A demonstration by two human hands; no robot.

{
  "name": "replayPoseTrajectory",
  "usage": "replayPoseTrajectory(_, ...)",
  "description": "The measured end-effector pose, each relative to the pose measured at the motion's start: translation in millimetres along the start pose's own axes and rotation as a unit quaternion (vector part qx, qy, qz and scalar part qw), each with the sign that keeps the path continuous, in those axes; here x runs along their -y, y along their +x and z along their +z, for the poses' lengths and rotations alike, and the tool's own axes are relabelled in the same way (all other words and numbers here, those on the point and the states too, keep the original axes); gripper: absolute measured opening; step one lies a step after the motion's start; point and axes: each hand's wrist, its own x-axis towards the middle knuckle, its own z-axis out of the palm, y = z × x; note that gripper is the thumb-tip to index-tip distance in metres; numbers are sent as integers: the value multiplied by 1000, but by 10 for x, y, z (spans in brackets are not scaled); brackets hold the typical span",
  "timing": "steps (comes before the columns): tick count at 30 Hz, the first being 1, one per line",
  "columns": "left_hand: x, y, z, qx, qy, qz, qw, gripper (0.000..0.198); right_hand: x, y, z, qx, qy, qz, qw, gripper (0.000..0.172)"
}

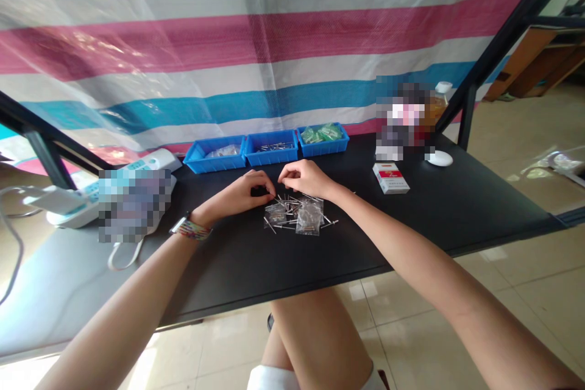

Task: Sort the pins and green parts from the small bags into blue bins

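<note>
On the black table point(219, 274) lies a loose pile of thin metal pins point(289, 201) that look like blind rivets. Small clear plastic bags point(309, 217) lie among them, some with pins inside. My left hand point(251, 190) is at the pile's upper left edge, its thumb and index finger pinched together. Just to its right, my right hand point(304, 178) is closed in a pinch over the far side of the pile. The fingertips nearly meet, and whatever they hold is too small to make out.
Behind the hands stand three blue bins: one with clear bags point(194, 158), one with metal pins point(270, 158), one with green packets point(323, 145). A power strip point(86, 201) is at left. A cigarette box point(390, 178), white mouse point(439, 158) and bottle point(439, 100) are at right.
</note>
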Motion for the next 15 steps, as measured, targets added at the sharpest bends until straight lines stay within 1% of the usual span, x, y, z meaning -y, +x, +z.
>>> replayPoseTrajectory(3,-13,-4,-47,14,-49,-20,999,32,-8,5,8,0,17,5,1000,14)
replayPoseTrajectory(6,-42,-10,-77,13,-120,-68,990,39,30,-1,4,-3,37,3,999,10)
replayPoseTrajectory(8,-47,-8,-72,-28,-166,-98,981,43,69,-6,2,-9,44,-6,999,14)
replayPoseTrajectory(10,-40,1,-46,-100,-202,-115,968,45,100,-7,6,-12,67,-10,998,19)
replayPoseTrajectory(12,-31,13,-10,-160,-226,-121,953,46,113,-3,20,-11,115,3,993,19)
replayPoseTrajectory(13,-31,19,8,-179,-233,-123,948,46,112,1,30,-12,144,16,989,17)
replayPoseTrajectory(15,-41,27,36,-196,-240,-126,942,45,104,7,47,-24,188,42,981,14)
